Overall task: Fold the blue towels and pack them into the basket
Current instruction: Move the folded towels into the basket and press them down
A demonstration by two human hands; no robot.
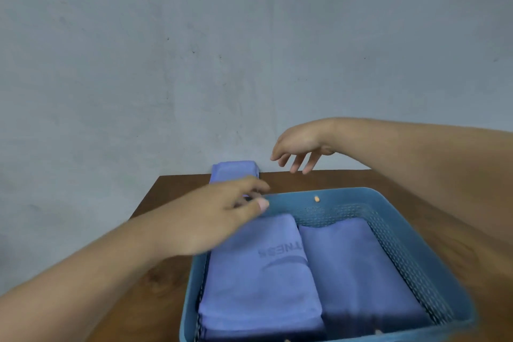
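Note:
A blue plastic basket (349, 197) stands on the brown table. Two folded blue towels lie side by side in it: the left towel (258, 280) shows dark lettering, the right towel (358, 269) is plain. A third folded blue towel (234, 172) lies at the table's far edge behind the basket. My left hand (219, 214) hovers over the basket's far left corner, fingers loosely bent, holding nothing. My right hand (299, 147) hangs in the air above the table's far edge with fingers spread downward, holding nothing.
The brown wooden table (155, 280) ends at a grey wall (194, 50) close behind. A small pale speck (316, 198) sits on the basket's far rim. Bare table shows left of the basket.

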